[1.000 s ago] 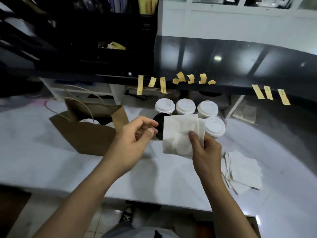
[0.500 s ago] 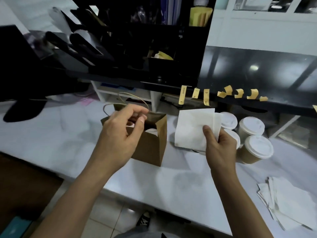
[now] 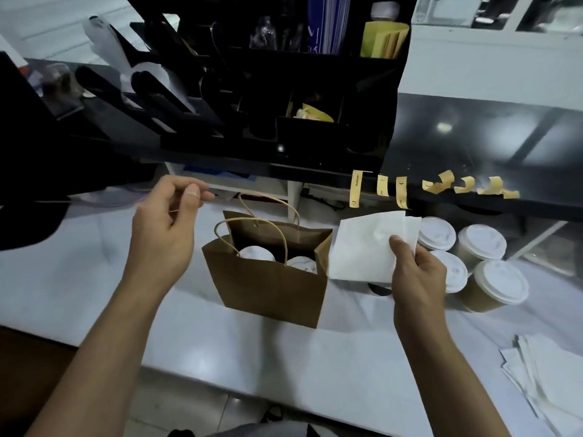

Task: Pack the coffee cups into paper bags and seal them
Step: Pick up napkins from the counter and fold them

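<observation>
A brown paper bag point(image 3: 271, 288) with twine handles stands open on the white counter, two white-lidded cups point(image 3: 256, 253) inside it. Right of the bag, my right hand point(image 3: 416, 272) pinches a few white napkins point(image 3: 366, 247) and holds them upright next to the bag's right edge. My left hand point(image 3: 167, 228) hovers above the counter to the left of the bag, fingers curled, thumb against index finger, with nothing visible in it. Several more lidded cups point(image 3: 495, 285) stand behind the right hand.
Yellow sticker strips point(image 3: 356, 189) hang from the edge of the black shelf above the counter. A black organiser point(image 3: 284, 89) with lids and sleeves fills the back. A stack of napkins point(image 3: 549, 373) lies at the counter's right front. The counter's front edge point(image 3: 220, 383) runs near me.
My left hand rose and moved left, away from the bag's mouth. The right hand keeps the napkins beside the bag. The view swung so the bag sits in the middle.
</observation>
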{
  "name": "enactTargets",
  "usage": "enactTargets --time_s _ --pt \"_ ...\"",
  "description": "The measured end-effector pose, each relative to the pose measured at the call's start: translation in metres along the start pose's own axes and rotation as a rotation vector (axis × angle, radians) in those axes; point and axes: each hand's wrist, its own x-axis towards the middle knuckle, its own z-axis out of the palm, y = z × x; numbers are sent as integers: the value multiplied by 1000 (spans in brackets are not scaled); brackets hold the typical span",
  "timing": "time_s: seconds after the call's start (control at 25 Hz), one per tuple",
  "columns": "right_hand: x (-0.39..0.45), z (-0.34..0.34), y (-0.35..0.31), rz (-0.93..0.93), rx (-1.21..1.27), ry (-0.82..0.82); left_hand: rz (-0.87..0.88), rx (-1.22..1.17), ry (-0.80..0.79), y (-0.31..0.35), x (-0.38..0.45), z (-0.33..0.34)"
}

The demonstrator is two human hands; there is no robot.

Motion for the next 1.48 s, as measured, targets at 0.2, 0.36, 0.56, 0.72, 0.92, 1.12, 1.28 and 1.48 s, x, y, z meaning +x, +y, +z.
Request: enactTargets --time_s 0.2,0.36,0.56,0.72,0.92,1.12,1.28,1.48 --pt "-9 22 0 -128 -59 25 -19 90 -272 -37 18 14" --pt "-16 36 -1 -228 -80 108 0 204 -443 -55 26 23" --pt "-24 52 -3 -407 -157 189 76 341 -643 -66 36 25" --pt "-28 72 5 -449 -263 83 162 387 -805 -70 44 24" --pt "-32 91 7 -675 -716 -332 208 388 -848 -69 44 30" --pt "-17 113 -6 -844 -1192 -792 166 312 -823 -72 38 26" --pt "-6 137 -5 -804 -1452 -915 170 301 -814 -74 36 24" --pt "-6 146 7 -633 -1631 -1026 145 303 -816 -76 33 20"
